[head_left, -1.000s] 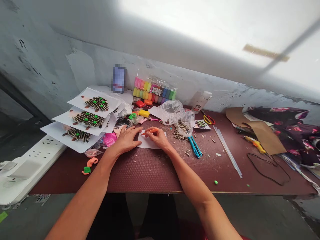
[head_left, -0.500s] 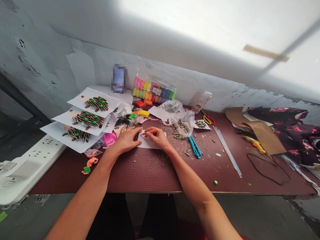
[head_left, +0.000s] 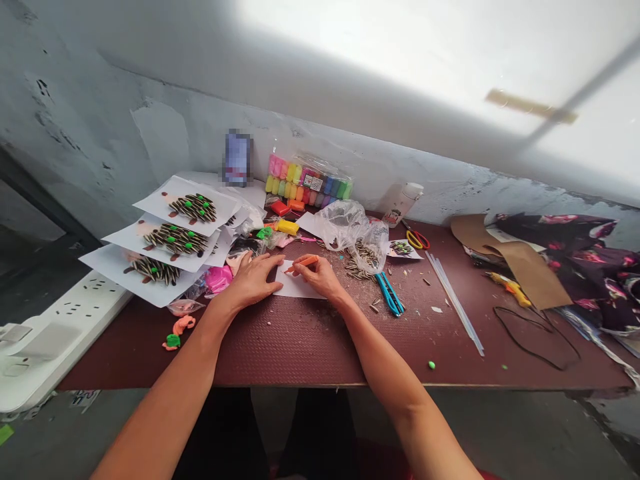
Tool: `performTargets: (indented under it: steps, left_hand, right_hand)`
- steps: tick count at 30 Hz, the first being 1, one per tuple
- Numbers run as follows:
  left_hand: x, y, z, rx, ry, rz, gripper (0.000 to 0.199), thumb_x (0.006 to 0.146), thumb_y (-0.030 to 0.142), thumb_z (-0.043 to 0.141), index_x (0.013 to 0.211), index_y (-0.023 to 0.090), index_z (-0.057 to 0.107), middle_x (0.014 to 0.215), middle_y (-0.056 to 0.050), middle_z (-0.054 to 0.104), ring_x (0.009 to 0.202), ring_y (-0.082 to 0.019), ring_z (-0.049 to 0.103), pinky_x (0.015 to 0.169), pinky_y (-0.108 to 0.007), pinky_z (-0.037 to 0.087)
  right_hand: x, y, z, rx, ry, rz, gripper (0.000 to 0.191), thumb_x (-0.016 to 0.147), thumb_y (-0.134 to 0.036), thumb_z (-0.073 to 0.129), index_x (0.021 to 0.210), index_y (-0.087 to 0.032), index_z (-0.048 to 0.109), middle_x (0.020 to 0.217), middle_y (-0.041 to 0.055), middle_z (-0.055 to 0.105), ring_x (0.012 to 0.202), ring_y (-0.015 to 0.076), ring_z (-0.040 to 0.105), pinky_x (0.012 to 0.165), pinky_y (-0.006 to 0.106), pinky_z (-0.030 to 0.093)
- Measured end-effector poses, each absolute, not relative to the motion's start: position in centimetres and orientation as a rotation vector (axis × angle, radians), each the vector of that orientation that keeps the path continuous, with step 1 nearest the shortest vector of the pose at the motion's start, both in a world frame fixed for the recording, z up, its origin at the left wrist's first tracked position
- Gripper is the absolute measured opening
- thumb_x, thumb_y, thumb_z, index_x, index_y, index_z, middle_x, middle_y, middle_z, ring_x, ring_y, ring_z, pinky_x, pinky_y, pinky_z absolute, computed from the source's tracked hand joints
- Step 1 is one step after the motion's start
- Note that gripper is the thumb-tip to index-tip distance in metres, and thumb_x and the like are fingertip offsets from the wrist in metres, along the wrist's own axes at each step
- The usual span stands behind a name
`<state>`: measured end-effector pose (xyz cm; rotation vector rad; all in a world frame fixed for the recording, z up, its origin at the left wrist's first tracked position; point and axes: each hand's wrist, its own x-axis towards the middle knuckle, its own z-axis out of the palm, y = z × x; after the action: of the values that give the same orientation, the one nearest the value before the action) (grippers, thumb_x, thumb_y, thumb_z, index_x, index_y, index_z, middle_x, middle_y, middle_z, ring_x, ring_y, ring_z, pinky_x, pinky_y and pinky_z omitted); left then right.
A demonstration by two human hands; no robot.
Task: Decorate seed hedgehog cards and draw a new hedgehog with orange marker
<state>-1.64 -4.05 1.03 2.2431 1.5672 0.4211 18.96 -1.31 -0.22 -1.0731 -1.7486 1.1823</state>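
We see the left hand (head_left: 253,280) spread open, fingertips at the edge of the white paper (head_left: 300,287); the right hand (head_left: 320,279) grips an orange pen (head_left: 303,264), slanting leftward above the sheet.

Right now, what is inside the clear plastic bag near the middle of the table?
Striped sunflower seeds show through the clear plastic bag, at its lower end. The crumpled plastic hides the rest, so I cannot tell how many seeds it holds.

Table (head_left: 320,353) against wall (head_left: 350,133): sheet of paper (head_left: 295,287) at front centre; cards (head_left: 160,247) stacked at left; power strip (head_left: 60,327) beyond left edge; knife (head_left: 390,293) right of paper; scissors (head_left: 417,240) behind knife; glue sticks (head_left: 455,300) further right
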Motion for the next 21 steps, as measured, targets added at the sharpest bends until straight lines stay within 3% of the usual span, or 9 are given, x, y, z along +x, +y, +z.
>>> performTargets:
  steps: [6, 17, 21]
  left_hand:
    - [-1.7, -4.0, 0.8, 2.244, 1.57, 0.425, 0.066, 0.078, 0.034, 0.061, 0.143, 0.028, 0.055, 0.149, -0.008, 0.059, 0.144, -0.033, 0.045, 0.125, -0.058, 0.015]
    - [-1.8, -4.0, 1.0, 2.245, 1.573, 0.39, 0.064, 0.08, 0.035, 0.06, 0.144, 0.025, 0.054, 0.149, -0.008, 0.059, 0.146, -0.032, 0.044, 0.124, -0.057, 0.018]
    - [-1.7, -4.0, 1.0, 2.235, 1.583, 0.392, 0.067, 0.08, 0.034, 0.061, 0.146, 0.023, 0.053, 0.15, -0.01, 0.058, 0.145, -0.032, 0.044, 0.125, -0.057, 0.017]
  right_hand:
    - [19.7, -1.1, -0.4, -1.12, -1.722, 1.187, 0.028, 0.087, -0.042, 0.069, 0.079, -0.016, 0.076, 0.087, 0.006, 0.073, 0.063, 0.0102, 0.059, 0.057, 0.022, 0.045]
    - [20.8, -1.1, -0.4, -1.171, -1.702, 1.153, 0.028, 0.088, -0.039, 0.067, 0.079, -0.016, 0.078, 0.08, 0.0056, 0.071, 0.061, 0.0107, 0.057, 0.054, 0.022, 0.043]
    - [20.0, -1.6, -0.2, -1.085, -1.688, 1.189, 0.03, 0.087, -0.044, 0.069, 0.08, -0.016, 0.079, 0.089, 0.0073, 0.073, 0.065, 0.0117, 0.06, 0.055, 0.023, 0.047]
